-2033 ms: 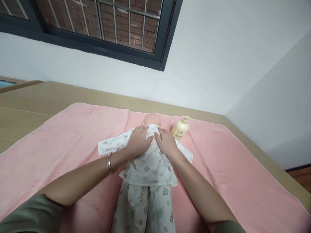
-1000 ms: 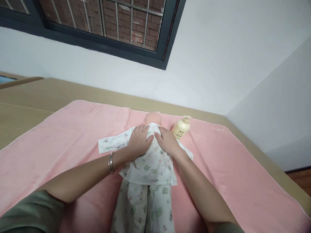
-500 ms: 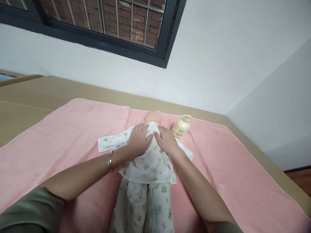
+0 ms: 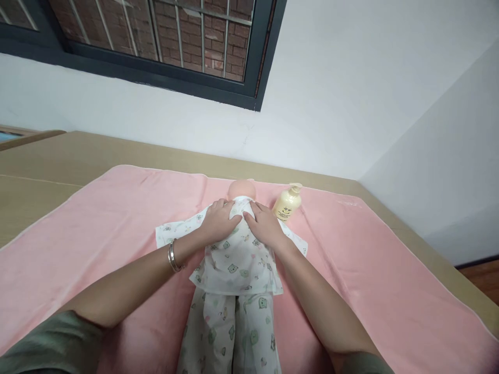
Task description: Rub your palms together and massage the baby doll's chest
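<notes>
A doll [image 4: 241, 190] lies stretched out on a pink blanket, its bare round head pointing away from me. It wears a loose white top [image 4: 237, 267] with small printed animals and matching trousers [image 4: 253, 332]. My left hand [image 4: 221, 222] rests flat on the left side of the doll's upper body, fingers towards its shoulder. On the other side my right hand [image 4: 265, 224] lies the same way, the two thumbs close together over the middle. Both hands are open. The doll's face is not visible, and its right-hand sleeve is partly hidden behind my right arm.
A pale yellow pump bottle [image 4: 287, 202] stands just beyond my right hand, close to the doll's sleeve. The pink blanket [image 4: 370, 270] covers much of a wooden surface [image 4: 156, 153]. White walls rise behind and to the right, with a dark-framed barred window [image 4: 218, 91] above.
My head view has shifted slightly, so the window and blanket sit a little differently in the picture. Both hands stay on the doll's upper body, with hardly any movement.
</notes>
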Demonstrator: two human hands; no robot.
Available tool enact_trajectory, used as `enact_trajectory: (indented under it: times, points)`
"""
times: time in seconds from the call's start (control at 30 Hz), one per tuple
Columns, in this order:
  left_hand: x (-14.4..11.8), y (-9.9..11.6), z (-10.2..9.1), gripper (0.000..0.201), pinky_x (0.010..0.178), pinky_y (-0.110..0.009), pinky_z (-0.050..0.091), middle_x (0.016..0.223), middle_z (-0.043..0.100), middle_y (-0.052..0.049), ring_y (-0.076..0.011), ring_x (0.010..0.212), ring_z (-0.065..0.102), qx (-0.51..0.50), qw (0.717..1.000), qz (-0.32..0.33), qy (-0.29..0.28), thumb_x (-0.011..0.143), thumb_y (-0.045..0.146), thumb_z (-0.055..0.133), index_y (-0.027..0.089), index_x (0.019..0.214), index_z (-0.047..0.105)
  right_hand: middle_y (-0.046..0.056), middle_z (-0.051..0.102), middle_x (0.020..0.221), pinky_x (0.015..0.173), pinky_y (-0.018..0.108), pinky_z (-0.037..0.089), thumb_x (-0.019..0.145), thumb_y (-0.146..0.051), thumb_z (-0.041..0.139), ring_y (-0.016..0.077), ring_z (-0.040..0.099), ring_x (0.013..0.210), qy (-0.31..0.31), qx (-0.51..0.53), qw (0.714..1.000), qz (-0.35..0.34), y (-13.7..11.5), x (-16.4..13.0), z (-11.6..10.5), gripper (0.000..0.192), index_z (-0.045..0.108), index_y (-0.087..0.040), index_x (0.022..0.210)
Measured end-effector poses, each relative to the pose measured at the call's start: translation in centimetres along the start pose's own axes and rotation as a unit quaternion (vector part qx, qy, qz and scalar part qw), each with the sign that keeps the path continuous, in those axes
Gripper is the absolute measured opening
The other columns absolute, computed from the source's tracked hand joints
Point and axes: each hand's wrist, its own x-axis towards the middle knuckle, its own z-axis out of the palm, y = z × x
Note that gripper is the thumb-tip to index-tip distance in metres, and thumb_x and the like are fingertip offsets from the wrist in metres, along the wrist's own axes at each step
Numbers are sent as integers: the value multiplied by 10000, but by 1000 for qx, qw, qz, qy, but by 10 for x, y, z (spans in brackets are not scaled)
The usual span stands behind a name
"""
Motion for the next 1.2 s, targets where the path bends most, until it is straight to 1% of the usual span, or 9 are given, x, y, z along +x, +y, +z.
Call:
enact_trajectory:
  times: [0.2, 0.3, 0.4, 0.5, 0.63, 0.87, 0.93, 1.07, 1.2]
  points:
    - [3, -2, -1, 461, 1005, -444, 452, 1187, 653, -133, -325, 1178, 590, -16, 999, -26, -20, 917, 416, 440, 186, 1273, 623, 189, 551, 1466, 1152, 429, 343, 1056, -388, 344, 297, 480, 1380, 3, -42, 999, 3, -15, -8, -5, 536, 465, -101, 1492]
    - [3, -2, 0, 461, 988, -435, 456, 1180, 655, -144, -324, 1169, 598, -12, 999, -30, -22, 924, 391, 424, 170, 1282, 611, 220, 519, 1488, 1178, 464, 317, 1050, -296, 317, 320, 448, 1405, 18, -82, 996, -23, -32, -22, -3, 509, 472, -77, 1482]
    - [1, -1, 3, 478, 990, -433, 455, 1203, 648, -158, -326, 1160, 603, 13, 1000, -24, 1, 934, 370, 422, 146, 1327, 576, 225, 465, 1538, 1216, 479, 264, 1036, -268, 329, 328, 388, 1455, 17, -81, 995, -55, -41, -32, -1, 498, 491, -67, 1461]
    - [-2, -1, 7, 479, 1002, -430, 455, 1205, 647, -160, -315, 1156, 603, 37, 999, -12, 24, 954, 351, 413, 127, 1356, 546, 181, 500, 1521, 1197, 441, 306, 1008, -309, 404, 297, 413, 1439, 9, -22, 999, -34, -35, -27, -4, 492, 506, -100, 1442]
    - [-8, 0, 10, 454, 1008, -456, 456, 1212, 642, -185, -316, 1146, 592, 64, 996, 37, 56, 990, 301, 354, 89, 1348, 536, 147, 534, 1490, 1158, 418, 341, 948, -445, 511, 294, 455, 1397, -8, 38, 999, 6, -16, -9, -8, 603, 476, -138, 1466]
    - [-18, 4, 10, 461, 1003, -478, 467, 1233, 626, -214, -338, 1159, 577, 90, 990, 71, 87, 992, 312, 368, 60, 1339, 534, 150, 579, 1405, 1109, 436, 356, 1006, -504, 404, 311, 512, 1329, 1, 43, 997, 71, -6, 4, -6, 567, 488, -169, 1455]
    - [-17, 5, 8, 455, 1007, -473, 467, 1240, 628, -204, -335, 1169, 579, 88, 991, 63, 78, 989, 314, 377, 74, 1342, 534, 152, 583, 1400, 1101, 431, 358, 1022, -498, 383, 309, 519, 1319, 4, 22, 998, 63, -8, 3, -6, 555, 493, -171, 1456]
    - [-7, 2, 2, 416, 1006, -454, 473, 1219, 657, -173, -314, 1169, 599, 58, 998, 22, 19, 1003, 339, 367, 111, 1282, 575, 178, 584, 1388, 1075, 425, 379, 1046, -445, 349, 313, 529, 1289, 15, -36, 999, 34, -19, -8, -7, 552, 467, -134, 1487]
    - [5, -6, -1, 408, 1030, -434, 466, 1196, 684, -157, -291, 1186, 610, 31, 999, -5, -13, 1018, 340, 342, 121, 1252, 594, 184, 594, 1367, 1085, 429, 382, 1034, -286, 365, 303, 530, 1263, 36, -75, 996, -14, -38, -25, -5, 471, 520, -131, 1450]
